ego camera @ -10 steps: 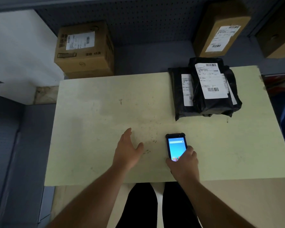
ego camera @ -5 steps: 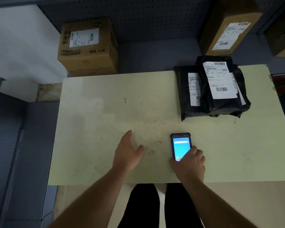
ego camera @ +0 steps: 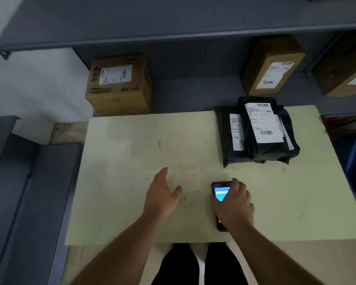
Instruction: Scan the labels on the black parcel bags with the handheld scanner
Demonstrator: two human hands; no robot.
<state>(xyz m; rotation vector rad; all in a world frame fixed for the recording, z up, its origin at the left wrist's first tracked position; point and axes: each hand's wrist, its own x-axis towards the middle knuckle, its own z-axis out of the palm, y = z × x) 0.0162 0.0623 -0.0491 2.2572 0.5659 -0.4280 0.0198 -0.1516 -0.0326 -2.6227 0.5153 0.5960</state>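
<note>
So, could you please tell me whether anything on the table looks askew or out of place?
Only mildly: the black parcel bags lie in an untidy, overlapping pile at the table's far right, so the lower labels are partly covered. Dark specks mark the middle.

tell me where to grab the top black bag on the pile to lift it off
Probably take the top bag by its near edge, coming from the front. That edge faces the hands, bulges free over the lower bag, and leaves the white label uncovered for scanning.
</note>
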